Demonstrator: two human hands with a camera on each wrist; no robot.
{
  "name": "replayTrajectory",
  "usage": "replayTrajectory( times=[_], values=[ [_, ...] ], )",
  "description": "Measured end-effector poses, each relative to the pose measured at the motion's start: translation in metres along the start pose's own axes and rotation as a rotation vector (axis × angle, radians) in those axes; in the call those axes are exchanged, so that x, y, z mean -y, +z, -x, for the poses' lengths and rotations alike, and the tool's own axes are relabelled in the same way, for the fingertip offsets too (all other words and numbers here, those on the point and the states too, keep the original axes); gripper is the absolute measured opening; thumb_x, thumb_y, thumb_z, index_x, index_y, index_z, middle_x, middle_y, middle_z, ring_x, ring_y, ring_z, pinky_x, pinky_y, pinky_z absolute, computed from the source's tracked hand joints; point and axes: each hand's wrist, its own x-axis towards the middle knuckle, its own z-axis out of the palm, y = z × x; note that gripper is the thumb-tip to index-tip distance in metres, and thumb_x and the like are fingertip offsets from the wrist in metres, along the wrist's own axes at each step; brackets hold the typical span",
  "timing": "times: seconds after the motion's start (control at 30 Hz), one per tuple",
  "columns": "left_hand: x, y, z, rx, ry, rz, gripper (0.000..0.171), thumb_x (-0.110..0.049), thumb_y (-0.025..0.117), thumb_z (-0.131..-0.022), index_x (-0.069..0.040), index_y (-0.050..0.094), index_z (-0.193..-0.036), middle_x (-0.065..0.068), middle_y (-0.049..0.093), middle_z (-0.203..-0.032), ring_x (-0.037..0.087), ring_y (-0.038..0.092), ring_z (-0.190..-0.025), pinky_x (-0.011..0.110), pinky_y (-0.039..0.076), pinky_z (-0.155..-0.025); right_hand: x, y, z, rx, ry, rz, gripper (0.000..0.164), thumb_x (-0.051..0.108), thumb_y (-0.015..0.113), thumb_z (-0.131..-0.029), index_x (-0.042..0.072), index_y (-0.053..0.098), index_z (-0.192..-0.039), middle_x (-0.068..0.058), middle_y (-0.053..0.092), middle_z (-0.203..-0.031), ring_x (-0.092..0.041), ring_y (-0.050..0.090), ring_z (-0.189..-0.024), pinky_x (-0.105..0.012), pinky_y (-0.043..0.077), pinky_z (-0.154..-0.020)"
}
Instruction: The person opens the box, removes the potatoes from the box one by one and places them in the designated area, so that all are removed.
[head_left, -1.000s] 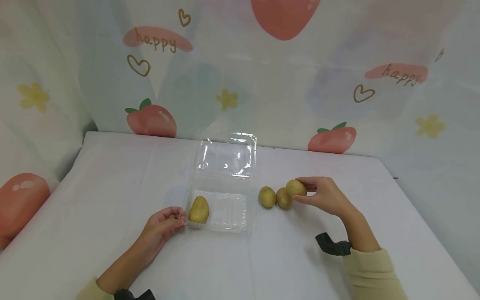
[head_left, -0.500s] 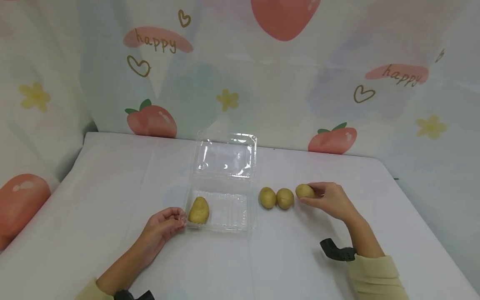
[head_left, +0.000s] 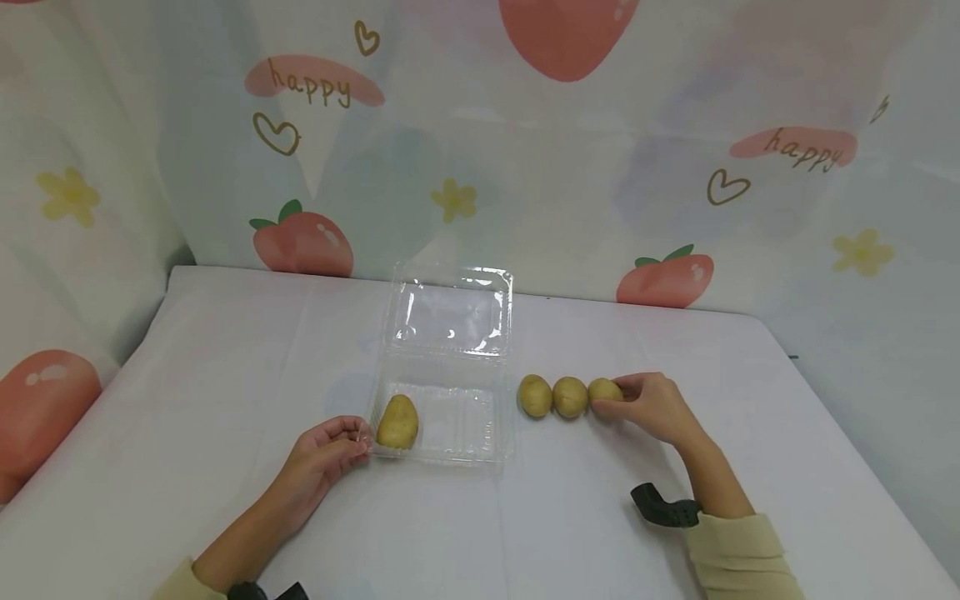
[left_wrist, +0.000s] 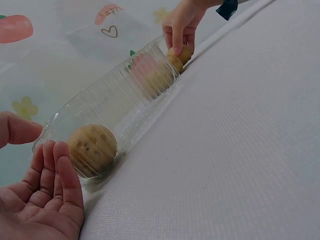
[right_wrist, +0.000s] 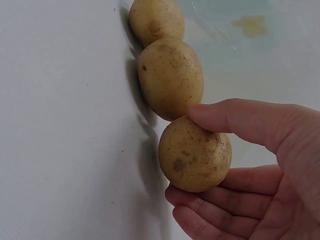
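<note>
My right hand [head_left: 654, 407] holds a small round potato [right_wrist: 192, 155] between thumb and fingers, at the right end of a row. Beside it, in line, lie a middle potato [head_left: 570, 397] and a left potato [head_left: 535, 396], close together on the table. A clear plastic clamshell container [head_left: 457, 421] lies with its lid [head_left: 453, 321] flipped back, away from me. One larger, pear-shaped potato [head_left: 398, 422] sits inside at the left of its base. My left hand [head_left: 330, 450] pinches the container's near left edge, its thumb [left_wrist: 22, 131] up at the rim in the left wrist view.
A white cloth [head_left: 247, 358] covers the table. Behind it hangs a printed backdrop [head_left: 525, 167] with fruit, hearts and flowers. Dark camera mounts sit on both wrists, the right one [head_left: 663, 506] over the table.
My right hand first moved its potato rightward, off the middle one, then lowered it and brought it slightly back left, into line with the other two. The left hand and container stayed put.
</note>
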Motion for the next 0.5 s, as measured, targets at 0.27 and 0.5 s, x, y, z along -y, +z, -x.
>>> replayTrajectory(
  times=[0.27, 0.5],
  values=[
    [0.0007, -0.0001, -0.0002, 0.004, 0.007, 0.003, 0.020, 0.004, 0.051, -0.083, 0.008, 0.047, -0.102, 0.006, 0.054, -0.089, 0.011, 0.055, -0.082, 0.024, 0.048, -0.078, -0.0023, 0.0053, -0.0025, 0.003, 0.031, 0.003, 0.063, 0.041, 0.071, -0.076, -0.010, 0.059, -0.112, -0.017, 0.064, -0.098, -0.026, 0.057, -0.090, -0.038, 0.049, -0.072],
    [0.0000, -0.0007, 0.0000, 0.017, 0.016, 0.009, 0.018, 0.003, 0.051, -0.084, 0.007, 0.048, -0.101, 0.006, 0.054, -0.091, 0.011, 0.056, -0.083, 0.024, 0.048, -0.079, -0.0015, 0.0073, -0.0011, -0.001, 0.058, -0.020, 0.067, 0.043, 0.070, -0.077, -0.011, 0.056, -0.114, -0.020, 0.063, -0.102, -0.028, 0.057, -0.092, -0.038, 0.050, -0.073]
  ],
)
